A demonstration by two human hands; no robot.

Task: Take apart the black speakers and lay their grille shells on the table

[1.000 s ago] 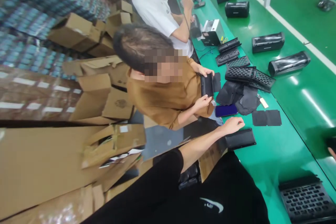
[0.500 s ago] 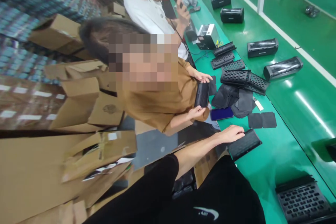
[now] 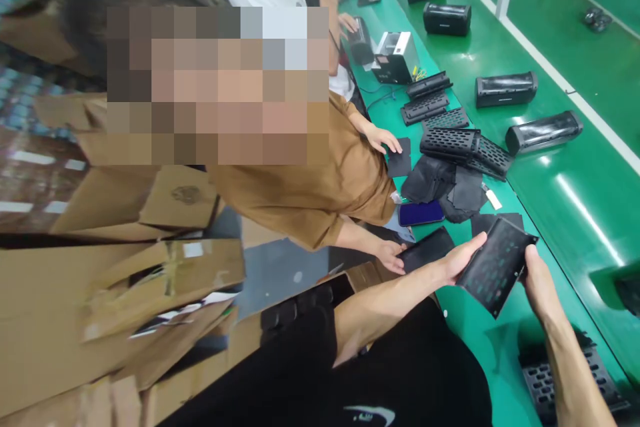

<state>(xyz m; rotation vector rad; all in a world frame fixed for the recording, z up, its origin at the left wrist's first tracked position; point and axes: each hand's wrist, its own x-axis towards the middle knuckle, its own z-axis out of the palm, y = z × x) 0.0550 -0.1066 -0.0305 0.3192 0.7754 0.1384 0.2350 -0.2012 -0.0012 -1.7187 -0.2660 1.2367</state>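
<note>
Your right hand (image 3: 541, 279) has come into view, lower right. It and your left hand (image 3: 464, 259) pinch opposite sides of the black panel (image 3: 496, 269), likely to steady it.

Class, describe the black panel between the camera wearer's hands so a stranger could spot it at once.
Find the green table, then the wearer's left hand and right hand above it. Between them is the black panel, tilted and dotted with greenish spots. Unlike the dark panel at the brown-shirted co-worker's hand, it is held by two hands.
</note>
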